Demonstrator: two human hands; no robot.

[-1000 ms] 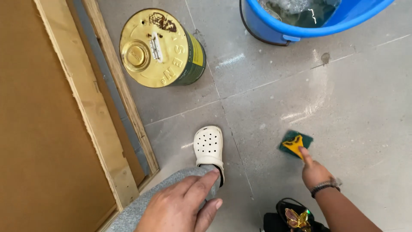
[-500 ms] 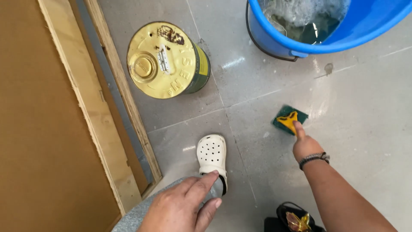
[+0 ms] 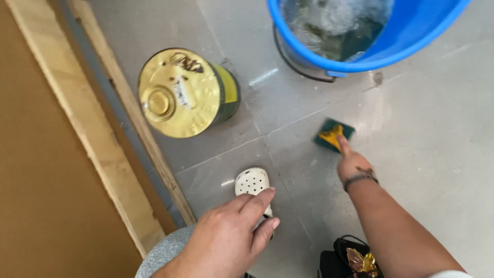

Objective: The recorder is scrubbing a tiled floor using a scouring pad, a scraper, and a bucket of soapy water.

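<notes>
On the grey tiled floor (image 3: 427, 170), toward the middle right of the view, a green scouring pad with a yellow patch (image 3: 333, 134) lies flat, just beyond a tile joint. The right hand (image 3: 352, 162) reaches forward from the lower right and presses on the near edge of the pad; the fingers are extended onto the pad rather than wrapped around it. A dark bracelet (image 3: 360, 177) sits on the right wrist.

The left hand (image 3: 229, 239) rests palm-down on a grey-clad knee (image 3: 159, 255) at the lower centre edge. Its fingers are relaxed and slightly spread, grasping nothing.

Just beyond the left hand's fingertips, a white perforated clog (image 3: 252, 183) stands on the floor, toe pointing away.

A blue bucket (image 3: 411, 31) holding foamy water occupies the upper right corner, well apart from the pad. Its dark wire handle lies down against the floor on the near side.

A round brass-coloured tin with a capped spout (image 3: 180, 92) stands on the floor at upper centre left, near a pale wooden frame (image 3: 87, 134) that runs diagonally along the left side.

A black sandal with a gold butterfly ornament (image 3: 355, 260) is at the bottom edge, beside the right forearm.
</notes>
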